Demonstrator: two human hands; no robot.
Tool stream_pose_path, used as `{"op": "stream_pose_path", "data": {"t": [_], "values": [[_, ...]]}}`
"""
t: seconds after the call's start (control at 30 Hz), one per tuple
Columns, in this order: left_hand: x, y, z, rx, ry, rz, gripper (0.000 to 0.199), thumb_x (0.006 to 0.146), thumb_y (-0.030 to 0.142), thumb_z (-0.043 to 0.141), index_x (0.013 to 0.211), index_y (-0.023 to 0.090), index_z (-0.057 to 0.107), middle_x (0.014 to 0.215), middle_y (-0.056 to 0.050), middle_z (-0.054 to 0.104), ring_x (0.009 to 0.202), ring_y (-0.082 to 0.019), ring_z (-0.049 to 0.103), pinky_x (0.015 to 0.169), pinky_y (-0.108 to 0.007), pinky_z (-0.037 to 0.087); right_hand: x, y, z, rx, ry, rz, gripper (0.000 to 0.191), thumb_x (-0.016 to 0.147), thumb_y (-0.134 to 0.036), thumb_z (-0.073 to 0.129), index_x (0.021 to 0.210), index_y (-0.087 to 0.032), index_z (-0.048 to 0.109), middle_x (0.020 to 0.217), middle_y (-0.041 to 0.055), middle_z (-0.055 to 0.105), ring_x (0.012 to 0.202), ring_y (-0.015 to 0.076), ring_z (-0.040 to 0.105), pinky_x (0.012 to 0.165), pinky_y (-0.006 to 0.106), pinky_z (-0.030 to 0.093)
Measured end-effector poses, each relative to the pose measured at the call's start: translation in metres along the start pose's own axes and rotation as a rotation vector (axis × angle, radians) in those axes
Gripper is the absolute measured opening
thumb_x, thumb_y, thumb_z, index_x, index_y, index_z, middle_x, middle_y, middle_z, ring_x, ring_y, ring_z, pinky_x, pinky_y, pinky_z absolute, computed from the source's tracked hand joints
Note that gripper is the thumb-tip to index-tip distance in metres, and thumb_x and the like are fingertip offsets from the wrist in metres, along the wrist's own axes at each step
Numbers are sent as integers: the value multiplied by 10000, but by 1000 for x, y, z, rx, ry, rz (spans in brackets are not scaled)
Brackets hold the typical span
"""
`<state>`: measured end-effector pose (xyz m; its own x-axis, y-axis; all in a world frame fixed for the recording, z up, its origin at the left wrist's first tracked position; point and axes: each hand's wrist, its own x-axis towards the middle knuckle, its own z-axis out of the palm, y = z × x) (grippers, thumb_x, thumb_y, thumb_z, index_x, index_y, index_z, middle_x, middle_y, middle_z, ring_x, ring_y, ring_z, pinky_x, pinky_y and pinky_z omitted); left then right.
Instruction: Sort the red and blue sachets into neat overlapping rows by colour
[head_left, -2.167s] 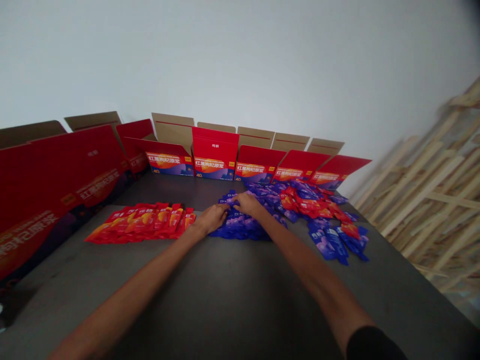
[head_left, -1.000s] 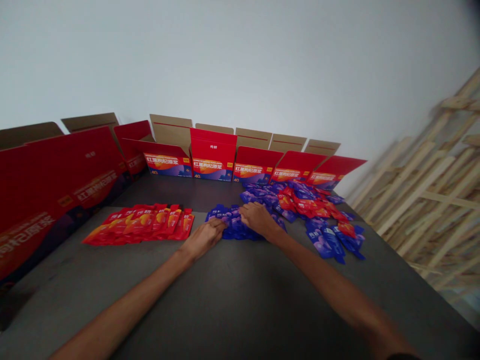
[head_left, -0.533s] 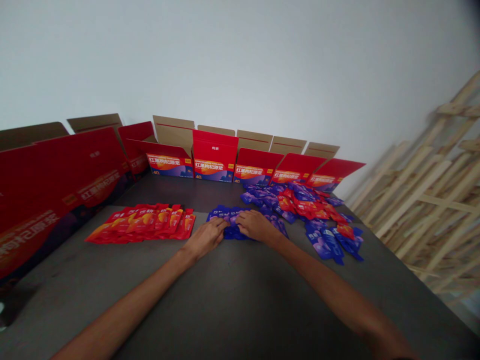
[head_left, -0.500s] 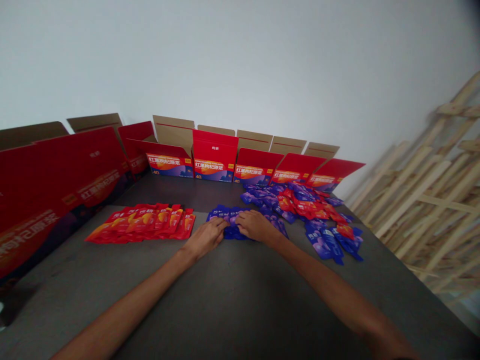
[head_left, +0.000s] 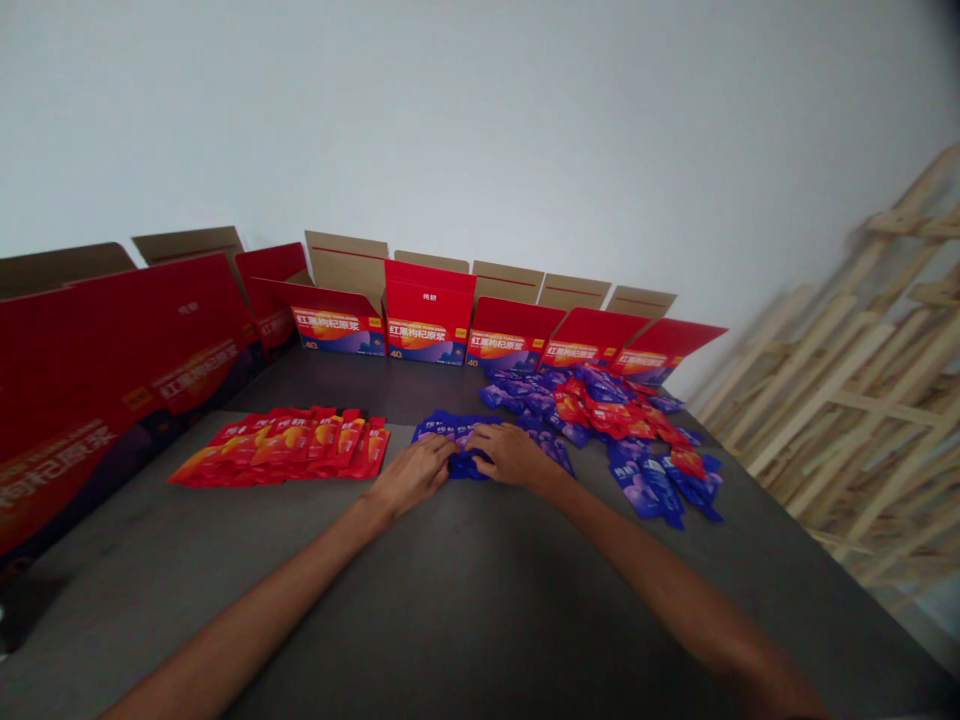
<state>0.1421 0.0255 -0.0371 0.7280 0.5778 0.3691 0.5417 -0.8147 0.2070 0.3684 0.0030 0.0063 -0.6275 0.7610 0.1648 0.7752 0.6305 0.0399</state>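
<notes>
Touching the row of blue sachets (head_left: 452,427) from either side, the left hand (head_left: 415,473) and the right hand (head_left: 513,456) are resting near each other on the worktop (head_left: 450,590). Their fingers are curling over the sachets; whether they are pinching any, I cannot tell. Red sachets (head_left: 289,447) are lying overlapped beyond the left hand, a mixed pile (head_left: 611,412) is spreading rightward, and open cartons (head_left: 430,325) are standing behind.

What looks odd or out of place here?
The mixed pile at the right is jumbled, red and blue together, while the red row and blue row overlap neatly. One back box has its front flap upright; its neighbours' seem to lean outward. I see no spill or damage.
</notes>
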Motion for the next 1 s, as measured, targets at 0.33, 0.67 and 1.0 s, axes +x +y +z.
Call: {"op": "stream_pose_path", "data": {"t": [0.33, 0.67, 1.0], "values": [[3, 2, -1, -17, -12, -4, 361, 925, 84, 501, 1257, 170, 613, 1231, -125, 666, 1192, -254, 621, 1067, -423, 508, 2, -3, 0, 26, -7, 40, 256, 967, -203, 651, 1221, -189, 674, 1229, 84, 682, 1070, 210, 655, 903, 321, 448], [2, -3, 1, -67, -23, -8, 491, 876, -1, 481, 1321, 176, 591, 1218, -120, 670, 1212, -240, 616, 1048, -403, 528, 13, -10, 11, -116, 13, 88, 123, 979, -170, 628, 1078, -161, 700, 1071, 88, 703, 1001, 218, 626, 879, 353, 374], [-3, -6, 1, -108, 29, -40, 574, 905, 38, 454, 1458, 192, 456, 1315, -127, 656, 1217, -213, 636, 1042, -381, 529, 6, 13, -3, -162, 392, 230, 141, 912, -97, 587, 882, -180, 697, 899, 65, 686, 901, 231, 583, 845, 351, 361]]}}
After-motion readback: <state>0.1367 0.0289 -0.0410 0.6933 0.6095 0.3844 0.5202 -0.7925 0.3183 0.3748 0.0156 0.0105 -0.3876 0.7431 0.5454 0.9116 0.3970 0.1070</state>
